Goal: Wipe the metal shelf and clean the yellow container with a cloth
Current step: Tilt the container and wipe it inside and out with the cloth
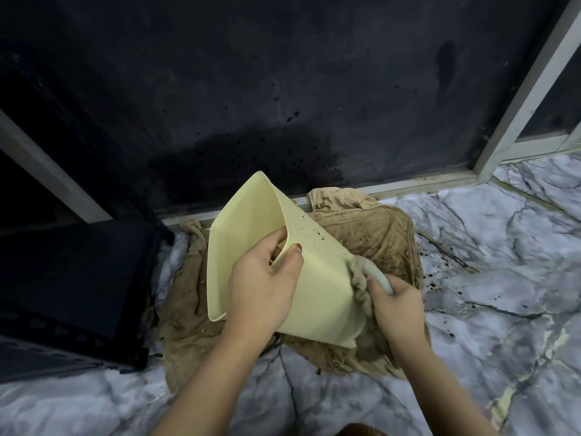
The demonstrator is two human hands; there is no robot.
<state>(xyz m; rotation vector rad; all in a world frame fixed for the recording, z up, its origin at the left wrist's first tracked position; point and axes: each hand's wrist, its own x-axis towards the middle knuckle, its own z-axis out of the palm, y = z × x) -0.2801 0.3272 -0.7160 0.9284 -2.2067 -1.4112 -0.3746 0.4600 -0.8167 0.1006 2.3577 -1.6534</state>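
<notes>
Gripping the tilted yellow container (251, 247) by its wall, the left hand (264, 278) steadies it while the right hand (396, 306) clutches a bunched cloth (361, 278) against its speckled side, so cleaning is underway and rubbing across those spots seems next.

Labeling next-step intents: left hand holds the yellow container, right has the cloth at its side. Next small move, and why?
Probably drag the cloth up the speckled side of the yellow container: the right hand grips it at the lower edge, dark specks sit above it, and the left hand steadies the rim.

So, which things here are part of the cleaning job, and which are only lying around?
Part of the job:
- yellow container, held by the left hand
- bunched cloth, gripped by the right hand, against the container's side
- dark metal shelf

Only lying around:
- brown stained cloth spread on the marble floor
- dark panel behind
</notes>
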